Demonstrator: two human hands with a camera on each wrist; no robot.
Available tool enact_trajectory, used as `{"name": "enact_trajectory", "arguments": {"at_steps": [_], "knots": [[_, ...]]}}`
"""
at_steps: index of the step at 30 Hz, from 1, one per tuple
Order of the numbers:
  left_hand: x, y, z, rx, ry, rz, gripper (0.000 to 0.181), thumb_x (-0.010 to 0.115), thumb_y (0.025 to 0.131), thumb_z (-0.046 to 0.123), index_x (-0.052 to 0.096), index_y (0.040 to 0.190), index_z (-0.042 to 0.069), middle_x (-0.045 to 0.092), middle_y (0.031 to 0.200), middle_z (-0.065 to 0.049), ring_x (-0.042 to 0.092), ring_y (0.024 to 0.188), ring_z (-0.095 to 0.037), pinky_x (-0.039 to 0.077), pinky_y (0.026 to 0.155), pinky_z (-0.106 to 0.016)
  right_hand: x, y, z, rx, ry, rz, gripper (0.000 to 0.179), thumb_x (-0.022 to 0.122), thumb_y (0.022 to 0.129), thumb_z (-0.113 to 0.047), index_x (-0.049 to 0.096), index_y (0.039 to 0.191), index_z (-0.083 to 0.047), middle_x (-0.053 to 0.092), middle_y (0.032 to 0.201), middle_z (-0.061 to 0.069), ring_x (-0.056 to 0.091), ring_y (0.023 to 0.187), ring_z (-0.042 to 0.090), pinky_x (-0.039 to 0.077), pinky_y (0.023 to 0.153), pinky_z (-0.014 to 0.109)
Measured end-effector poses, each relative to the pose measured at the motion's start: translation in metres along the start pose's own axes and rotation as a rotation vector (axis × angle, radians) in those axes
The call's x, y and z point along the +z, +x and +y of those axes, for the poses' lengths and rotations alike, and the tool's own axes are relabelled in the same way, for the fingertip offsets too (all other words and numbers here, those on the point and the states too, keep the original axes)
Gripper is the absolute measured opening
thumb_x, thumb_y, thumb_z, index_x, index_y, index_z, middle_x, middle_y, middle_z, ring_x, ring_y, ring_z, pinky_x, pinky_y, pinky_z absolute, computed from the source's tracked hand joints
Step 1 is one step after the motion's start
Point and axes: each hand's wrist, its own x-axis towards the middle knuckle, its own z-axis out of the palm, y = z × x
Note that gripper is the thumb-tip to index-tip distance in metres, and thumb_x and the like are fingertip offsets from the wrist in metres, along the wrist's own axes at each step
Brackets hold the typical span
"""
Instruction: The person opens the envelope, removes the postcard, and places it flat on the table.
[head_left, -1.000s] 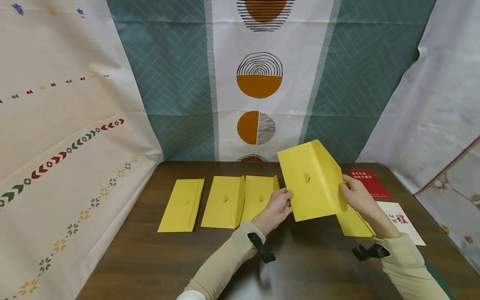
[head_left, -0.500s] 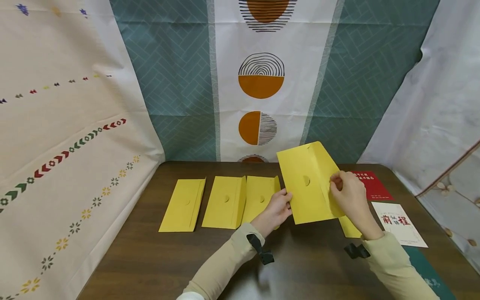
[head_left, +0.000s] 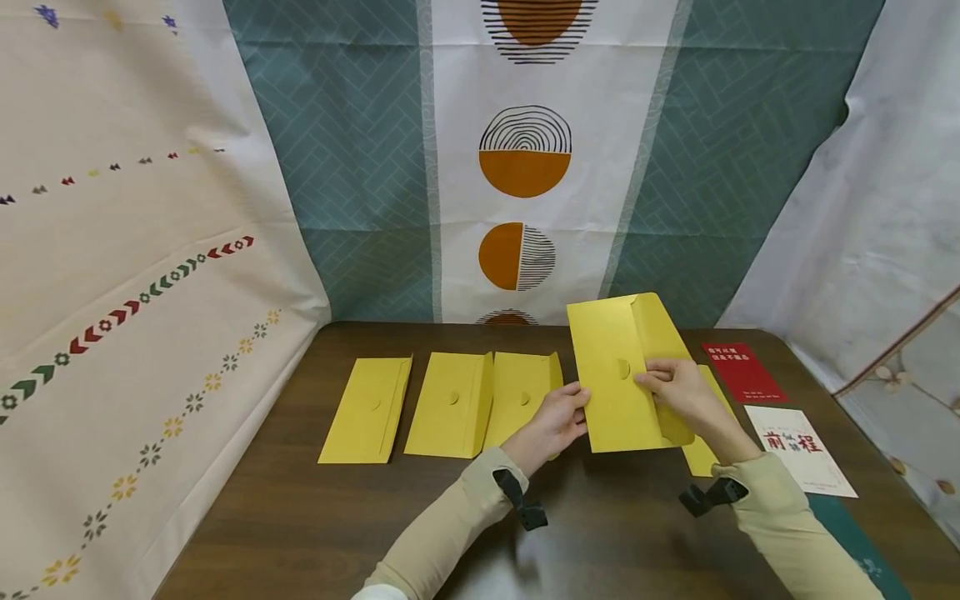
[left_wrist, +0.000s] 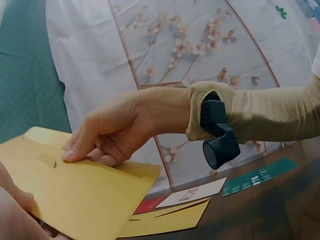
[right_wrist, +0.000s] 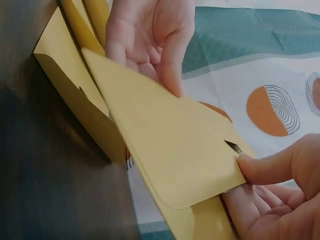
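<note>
A yellow envelope (head_left: 607, 375) is held raised above the table, its flap spread to the right. My left hand (head_left: 553, 419) grips its left edge. At the pocket's mouth, my right hand (head_left: 688, 397) pinches the edge between thumb and fingers, close to the half-round slit. The right wrist view shows that thumb on the outer face of the envelope (right_wrist: 160, 130) and the fingers behind the edge. From the left wrist view, the right hand (left_wrist: 112, 130) reaches over the mouth of the envelope. Whatever is inside the pocket cannot be seen.
Three yellow envelopes lie left: one apart (head_left: 363, 408), two side by side (head_left: 447, 404), (head_left: 517, 392). Another yellow envelope (head_left: 701, 458) is partly hidden behind the right hand. Red (head_left: 744, 372), white (head_left: 801, 450) and green (head_left: 855, 542) cards lie along the right of the brown table (head_left: 300, 533).
My right hand has gone from the flap's outer edge leftward to the pocket's mouth, pinching there now. The envelope has shifted slightly right and down and turned more upright. My left hand keeps its grip.
</note>
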Motion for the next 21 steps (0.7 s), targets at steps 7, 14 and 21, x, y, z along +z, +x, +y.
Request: {"name": "enact_trajectory", "arguments": {"at_steps": [7, 14, 21], "knots": [[-0.002, 0.003, 0.002, 0.007, 0.069, 0.015, 0.030, 0.055, 0.097, 0.010, 0.062, 0.126, 0.002, 0.068, 0.118, -0.016, 0.068, 0.106, -0.024, 0.051, 0.097, -0.043, -0.005, 0.002, 0.008, 0.108, -0.038, 0.087, 0.054, 0.068, 0.090, -0.033, 0.059, 0.121, 0.011, 0.071, 0.085, 0.005, 0.067, 0.067, 0.011, 0.057, 0.063, 0.031], [-0.002, 0.004, 0.000, 0.029, 0.101, 0.073, 0.029, 0.057, 0.096, 0.009, 0.064, 0.123, 0.002, 0.070, 0.113, -0.017, 0.069, 0.102, -0.025, 0.054, 0.091, -0.042, -0.015, 0.004, 0.017, 0.171, -0.003, 0.101, 0.065, 0.066, 0.089, -0.043, 0.055, 0.125, 0.010, 0.067, 0.084, -0.001, 0.064, 0.069, 0.007, 0.057, 0.066, 0.028], [-0.006, 0.005, -0.003, 0.013, 0.117, 0.119, 0.032, 0.057, 0.096, 0.008, 0.061, 0.127, 0.002, 0.070, 0.112, -0.017, 0.069, 0.102, -0.026, 0.054, 0.090, -0.041, -0.031, 0.003, 0.027, 0.143, -0.002, 0.107, 0.062, 0.052, 0.099, -0.036, 0.044, 0.137, 0.012, 0.064, 0.116, 0.021, 0.065, 0.076, 0.003, 0.057, 0.076, 0.025]]}}
